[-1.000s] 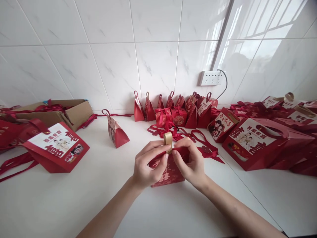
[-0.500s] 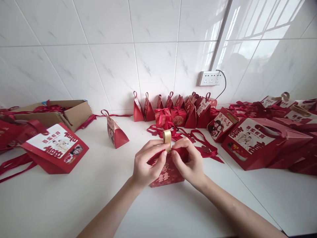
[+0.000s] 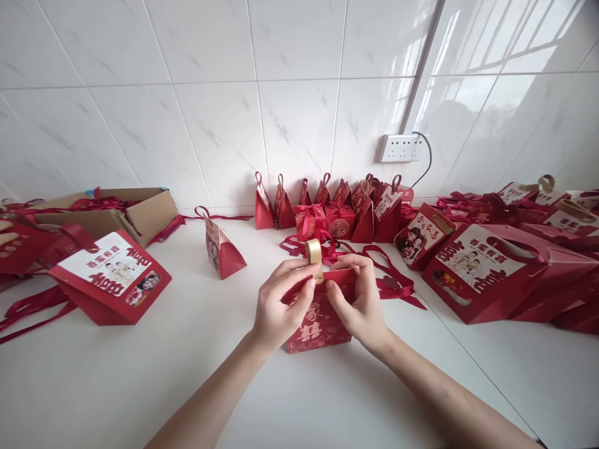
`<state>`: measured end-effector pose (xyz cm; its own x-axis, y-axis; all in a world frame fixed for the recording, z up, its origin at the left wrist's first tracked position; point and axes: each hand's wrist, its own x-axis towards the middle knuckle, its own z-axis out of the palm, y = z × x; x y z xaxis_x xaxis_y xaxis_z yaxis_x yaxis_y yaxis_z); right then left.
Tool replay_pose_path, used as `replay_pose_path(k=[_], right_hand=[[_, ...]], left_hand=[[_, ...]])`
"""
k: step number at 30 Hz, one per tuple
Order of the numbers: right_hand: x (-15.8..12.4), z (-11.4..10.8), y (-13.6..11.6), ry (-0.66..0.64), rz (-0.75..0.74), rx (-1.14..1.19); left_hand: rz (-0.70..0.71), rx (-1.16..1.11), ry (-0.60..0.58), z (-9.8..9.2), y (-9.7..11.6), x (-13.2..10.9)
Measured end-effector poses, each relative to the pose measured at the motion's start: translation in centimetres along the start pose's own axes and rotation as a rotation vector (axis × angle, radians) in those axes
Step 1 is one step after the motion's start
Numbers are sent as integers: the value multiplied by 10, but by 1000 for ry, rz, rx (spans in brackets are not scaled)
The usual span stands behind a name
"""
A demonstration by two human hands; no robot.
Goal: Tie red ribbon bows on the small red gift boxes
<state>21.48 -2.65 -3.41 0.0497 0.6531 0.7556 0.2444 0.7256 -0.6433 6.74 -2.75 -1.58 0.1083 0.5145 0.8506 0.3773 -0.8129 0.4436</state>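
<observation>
A red gift box [image 3: 321,324] with pale gold characters stands on the white table right in front of me. From its top edge rises a gold ribbon loop [image 3: 314,251]. My left hand [image 3: 283,305] pinches the top edge at the base of the loop, thumb in front and fingers behind. On the right part of the same edge, my right hand [image 3: 358,302] grips the box between thumb and fingers. Both hands partly cover the upper front of the box.
Several small red gift boxes [image 3: 264,209] line the tiled wall. Red ribbons [image 3: 390,280] lie behind my hands. A cardboard box [image 3: 152,215] and a red box with a white label [image 3: 116,299] are at left; larger red boxes [image 3: 468,274] stand at right. A power strip [image 3: 401,148] is on the wall.
My right thumb and fingers have shifted slightly right along the top edge, away from the gold loop, showing more of the box front. My left hand stays at the loop's base.
</observation>
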Motion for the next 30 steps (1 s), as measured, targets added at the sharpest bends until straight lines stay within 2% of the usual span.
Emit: replay_pose_path(k=[3,5,9,12,15,18,22,27,30], right_hand=[[-2,2,2,-43,137,45],[0,2,4,1,252,114],[12,-5,15,336,402,327],[26,-15,27,596,465,494],[35,-23,36,737,505,596],[36,-24,40,756,432,648],[32,-19,41,731,331,699],[30,-19,46,578,260,707],[30,-20,47,572,211,648]], left_hand=[[-67,-25,-5,1,-5,-3],[-149,-97,-24,3,-9,-6],[-349,-249,-132,7,-16,-11],[-501,-305,-279,9,-15,-13],[-607,-374,-438,12,-11,-14],[-550,-383,-481,15,-9,-17],[-397,-247,-395,16,-12,-20],[-131,-79,-306,15,-18,-23],[-98,-87,-276,14,-16,-22]])
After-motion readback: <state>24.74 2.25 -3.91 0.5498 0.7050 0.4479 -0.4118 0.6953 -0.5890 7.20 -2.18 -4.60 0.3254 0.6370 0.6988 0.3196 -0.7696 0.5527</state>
